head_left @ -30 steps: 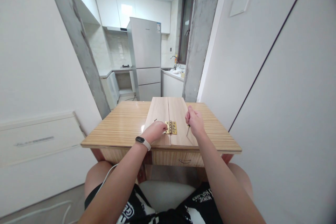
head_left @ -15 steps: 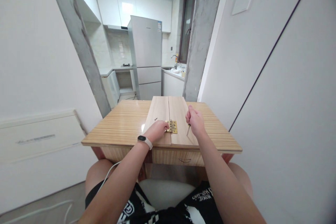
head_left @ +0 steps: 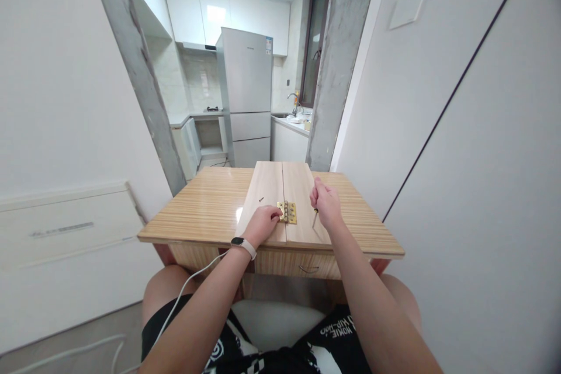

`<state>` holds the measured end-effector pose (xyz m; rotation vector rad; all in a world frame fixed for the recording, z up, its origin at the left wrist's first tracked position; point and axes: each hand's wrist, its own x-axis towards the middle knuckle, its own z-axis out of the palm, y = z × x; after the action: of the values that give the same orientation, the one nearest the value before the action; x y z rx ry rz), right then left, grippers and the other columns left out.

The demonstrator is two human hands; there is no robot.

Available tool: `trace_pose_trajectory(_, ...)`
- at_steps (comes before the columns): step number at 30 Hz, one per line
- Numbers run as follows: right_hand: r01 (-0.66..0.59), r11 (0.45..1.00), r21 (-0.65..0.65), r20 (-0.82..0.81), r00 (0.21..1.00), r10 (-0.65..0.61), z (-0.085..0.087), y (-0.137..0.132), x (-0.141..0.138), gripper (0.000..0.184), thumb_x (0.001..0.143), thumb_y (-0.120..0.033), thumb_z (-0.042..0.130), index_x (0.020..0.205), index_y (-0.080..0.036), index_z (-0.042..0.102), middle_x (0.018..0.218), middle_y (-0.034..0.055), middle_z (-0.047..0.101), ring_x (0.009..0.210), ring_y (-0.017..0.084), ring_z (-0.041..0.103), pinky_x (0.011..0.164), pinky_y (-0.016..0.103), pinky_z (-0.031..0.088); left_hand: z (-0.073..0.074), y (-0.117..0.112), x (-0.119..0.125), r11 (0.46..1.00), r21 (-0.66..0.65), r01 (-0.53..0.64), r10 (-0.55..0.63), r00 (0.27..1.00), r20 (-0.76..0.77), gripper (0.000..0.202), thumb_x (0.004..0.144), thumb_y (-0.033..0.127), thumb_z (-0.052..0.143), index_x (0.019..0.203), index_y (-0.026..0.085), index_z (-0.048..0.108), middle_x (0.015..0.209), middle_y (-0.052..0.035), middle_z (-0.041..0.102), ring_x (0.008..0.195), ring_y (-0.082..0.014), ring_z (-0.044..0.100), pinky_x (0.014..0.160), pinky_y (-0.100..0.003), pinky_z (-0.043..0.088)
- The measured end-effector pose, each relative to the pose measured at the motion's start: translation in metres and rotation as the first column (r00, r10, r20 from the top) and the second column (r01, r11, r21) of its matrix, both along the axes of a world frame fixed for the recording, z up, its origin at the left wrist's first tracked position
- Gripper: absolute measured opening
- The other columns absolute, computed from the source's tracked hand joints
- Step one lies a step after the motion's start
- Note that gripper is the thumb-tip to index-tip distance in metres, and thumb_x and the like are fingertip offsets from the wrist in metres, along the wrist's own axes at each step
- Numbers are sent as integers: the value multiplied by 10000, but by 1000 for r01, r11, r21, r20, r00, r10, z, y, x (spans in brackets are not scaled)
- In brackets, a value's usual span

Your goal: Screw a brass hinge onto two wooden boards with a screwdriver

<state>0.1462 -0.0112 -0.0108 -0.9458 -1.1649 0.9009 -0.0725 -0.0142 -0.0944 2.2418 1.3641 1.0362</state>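
Shiny brass-look metal hinge [head_left: 291, 214]

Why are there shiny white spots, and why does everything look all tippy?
Head view: glare, likely reflected light, on the white upper cabinets, with a smaller patch on the table beside the left board; head view: the gray pillars lean outward, perhaps from a wide lens; head view: the hinge shows, but its details are tiny.

On the table [head_left: 188, 210], a left board [head_left: 267, 181] lies beside a right board [head_left: 297, 181], a hinge [head_left: 287, 213] bridging them, with a screw [head_left: 261, 199] to its far left and a screwdriver [head_left: 314, 220] to its right.
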Motion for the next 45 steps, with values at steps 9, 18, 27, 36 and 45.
trace_pose_trajectory(9,-142,987,73,-180,972,153,31,2,-42,702,910,-821,613,577,-263,348,443,-57,358,382,84,286,369,262,231,-11,5,1,997,-68,25,-9,972,233,296,879,75,682,1141,203,728,875,-13,771,796,-155,711,748,-257,544)
trace_pose_trajectory(18,-203,975,89,-271,937,220,24,25,-83,695,894,-790,670,574,-258,356,434,-58,376,381,83,297,365,253,212,-18,8,2,995,-96,17,13,950,311,252,854,75,724,1074,199,733,852,-15,765,786,-146,712,755,-249,537)
trace_pose_trajectory(27,-211,975,70,-184,958,220,23,31,-86,673,908,-785,647,594,-266,354,437,-50,393,381,91,316,379,268,218,-20,9,3,995,-99,19,15,945,326,242,849,59,713,1053,187,743,851,-24,771,776,-147,712,741,-246,533)
trace_pose_trajectory(36,-389,919,65,-136,909,395,31,34,-84,697,853,-787,721,560,-261,371,420,-60,361,371,75,269,388,261,178,-22,11,3,994,-102,44,-8,946,324,181,859,66,696,983,179,763,881,-47,788,809,-162,726,754,-255,546)
trace_pose_trajectory(45,-450,891,54,-165,876,453,31,39,-82,710,844,-789,728,562,-265,339,407,-68,330,363,72,236,382,256,158,-22,9,2,996,-78,38,-14,958,286,163,858,91,680,955,187,768,864,-33,786,793,-157,721,745,-246,532)
